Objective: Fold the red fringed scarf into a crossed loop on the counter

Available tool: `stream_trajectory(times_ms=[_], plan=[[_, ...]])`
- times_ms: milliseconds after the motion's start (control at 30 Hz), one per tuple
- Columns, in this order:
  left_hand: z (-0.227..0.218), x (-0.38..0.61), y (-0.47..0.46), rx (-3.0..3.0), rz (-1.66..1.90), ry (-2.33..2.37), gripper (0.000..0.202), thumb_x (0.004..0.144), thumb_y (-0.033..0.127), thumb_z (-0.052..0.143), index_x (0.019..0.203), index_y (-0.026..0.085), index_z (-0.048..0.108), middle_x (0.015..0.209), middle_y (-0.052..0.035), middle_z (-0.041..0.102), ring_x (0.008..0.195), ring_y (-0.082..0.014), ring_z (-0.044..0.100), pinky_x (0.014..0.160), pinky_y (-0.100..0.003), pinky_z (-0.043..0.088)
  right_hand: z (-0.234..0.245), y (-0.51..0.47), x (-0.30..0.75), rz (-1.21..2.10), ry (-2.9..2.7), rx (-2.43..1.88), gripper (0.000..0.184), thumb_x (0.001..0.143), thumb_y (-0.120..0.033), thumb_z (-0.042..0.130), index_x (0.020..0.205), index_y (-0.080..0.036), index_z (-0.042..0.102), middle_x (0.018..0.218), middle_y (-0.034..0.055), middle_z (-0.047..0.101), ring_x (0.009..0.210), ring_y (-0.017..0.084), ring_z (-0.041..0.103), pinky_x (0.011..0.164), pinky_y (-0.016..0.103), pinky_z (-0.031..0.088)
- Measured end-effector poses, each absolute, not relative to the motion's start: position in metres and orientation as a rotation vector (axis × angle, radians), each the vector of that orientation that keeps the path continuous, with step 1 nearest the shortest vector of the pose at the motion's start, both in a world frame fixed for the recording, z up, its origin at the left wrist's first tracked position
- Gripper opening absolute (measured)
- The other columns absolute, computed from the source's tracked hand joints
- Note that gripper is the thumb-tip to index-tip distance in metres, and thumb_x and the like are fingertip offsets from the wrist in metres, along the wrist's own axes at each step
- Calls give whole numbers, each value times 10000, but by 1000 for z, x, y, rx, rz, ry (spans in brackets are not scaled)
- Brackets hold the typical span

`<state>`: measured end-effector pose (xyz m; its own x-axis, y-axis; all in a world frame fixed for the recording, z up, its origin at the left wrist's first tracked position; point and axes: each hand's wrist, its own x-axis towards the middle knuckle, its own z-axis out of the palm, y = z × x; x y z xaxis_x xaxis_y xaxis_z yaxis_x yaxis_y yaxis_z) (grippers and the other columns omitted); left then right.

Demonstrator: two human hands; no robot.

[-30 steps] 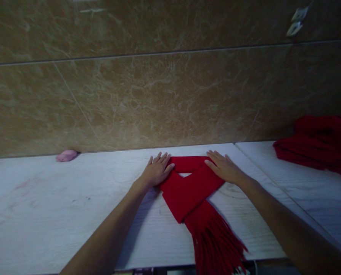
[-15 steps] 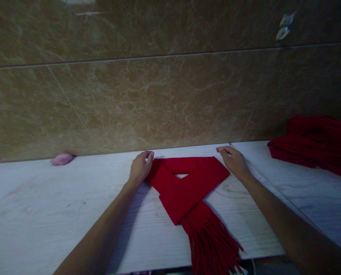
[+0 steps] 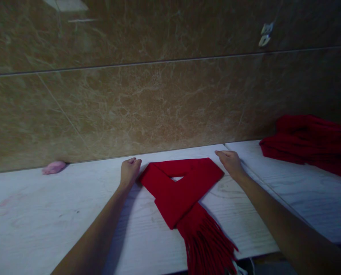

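Note:
A red fringed scarf [image 3: 174, 196] lies flat on the white wood-grain table, folded so that its bands cross and leave a small gap near the top. Its fringe hangs over the front edge. Just left of the scarf's upper left corner is my left hand [image 3: 129, 171], curled into a fist with nothing showing in it. My right hand [image 3: 230, 162] hovers beside the upper right corner, fingers closed and pointing left, also without anything visible in them. Neither hand grips the scarf.
A crumpled pile of red cloth [image 3: 310, 141] lies at the right against the brown marbled wall [image 3: 159, 103]. A small pink lump [image 3: 54, 167] sits at the left by the wall. Dark items show below the table's front edge.
My left hand has moved left, off the scarf's corner, and closed into a fist. My right hand's fingers have drawn together. The camera view has shifted slightly; the scarf keeps its shape.

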<state>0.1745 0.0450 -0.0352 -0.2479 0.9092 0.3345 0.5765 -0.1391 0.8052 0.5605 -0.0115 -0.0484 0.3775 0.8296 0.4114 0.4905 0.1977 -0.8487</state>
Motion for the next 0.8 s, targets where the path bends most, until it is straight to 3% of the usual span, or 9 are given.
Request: stream_trajectory(times_ms=[800], plan=[[-37, 177, 46, 1672, 1339, 1659, 312, 668, 374, 496, 489, 240, 279, 489, 64, 251, 521, -101, 267, 528, -263, 219, -47, -10, 557, 453, -1361, -1447, 522, 737, -643, 508, 463, -264, 277, 475, -38, 266, 472, 122, 259, 481, 309, 246]])
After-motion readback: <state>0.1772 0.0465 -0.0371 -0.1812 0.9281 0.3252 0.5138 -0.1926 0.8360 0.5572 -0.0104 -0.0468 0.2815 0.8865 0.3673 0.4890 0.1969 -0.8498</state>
